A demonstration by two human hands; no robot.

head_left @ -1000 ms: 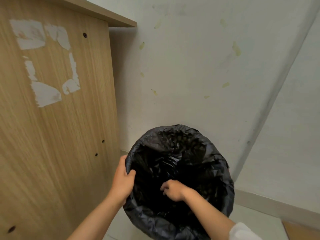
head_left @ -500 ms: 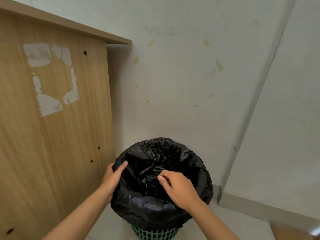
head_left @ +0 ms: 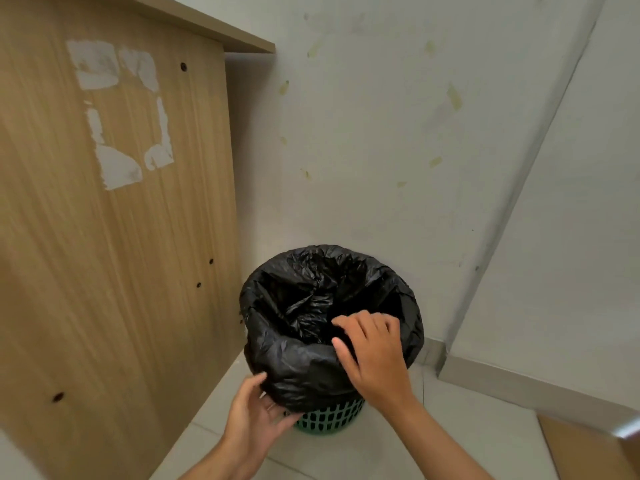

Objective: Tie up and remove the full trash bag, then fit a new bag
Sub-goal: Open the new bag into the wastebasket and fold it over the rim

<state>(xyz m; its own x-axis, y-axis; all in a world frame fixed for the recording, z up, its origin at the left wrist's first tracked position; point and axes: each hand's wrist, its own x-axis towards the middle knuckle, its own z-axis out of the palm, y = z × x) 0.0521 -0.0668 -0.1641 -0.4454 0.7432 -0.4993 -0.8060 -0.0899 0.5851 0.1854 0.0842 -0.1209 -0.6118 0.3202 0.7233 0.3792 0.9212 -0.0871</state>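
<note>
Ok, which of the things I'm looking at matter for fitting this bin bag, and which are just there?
For the job:
- black trash bag
- green mesh bin
- left hand, touching the bag's lower edge
- right hand, over the rim

Just there:
- wooden desk panel with torn sticker remains
- stained wall
- tiled floor

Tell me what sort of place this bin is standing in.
Probably a corner of an indoor room, perhaps an office or study. A green plastic lattice bin lined with a black plastic bag stands on pale floor tiles, between a wood-grain desk side panel and marked white walls.
</note>
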